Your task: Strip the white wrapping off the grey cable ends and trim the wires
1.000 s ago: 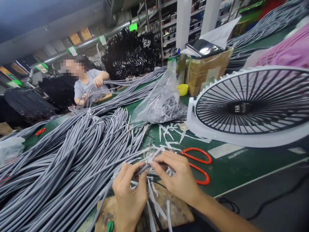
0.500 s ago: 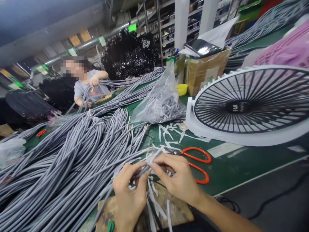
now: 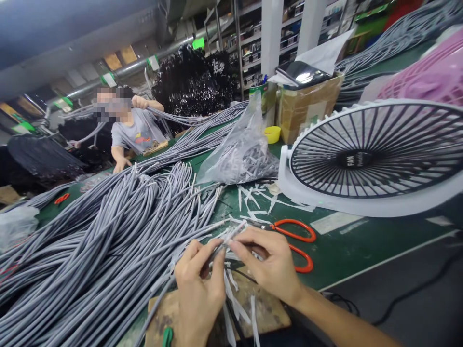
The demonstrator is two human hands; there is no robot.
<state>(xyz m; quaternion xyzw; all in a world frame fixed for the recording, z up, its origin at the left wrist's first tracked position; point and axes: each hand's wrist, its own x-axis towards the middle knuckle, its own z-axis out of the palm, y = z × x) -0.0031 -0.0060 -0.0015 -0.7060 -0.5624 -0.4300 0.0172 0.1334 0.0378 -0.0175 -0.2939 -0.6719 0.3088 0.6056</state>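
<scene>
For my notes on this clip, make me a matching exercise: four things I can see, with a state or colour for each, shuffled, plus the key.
Things
1. Left hand
2. Scissors
3. Fan
4. Plastic bag

Descriptions
A. White rim, black grille
B. Clear, with grey scraps inside
C. Pinching a grey cable
D. Orange handles, lying beside the right hand

Right pairs: 1-C, 2-D, 3-A, 4-B
</scene>
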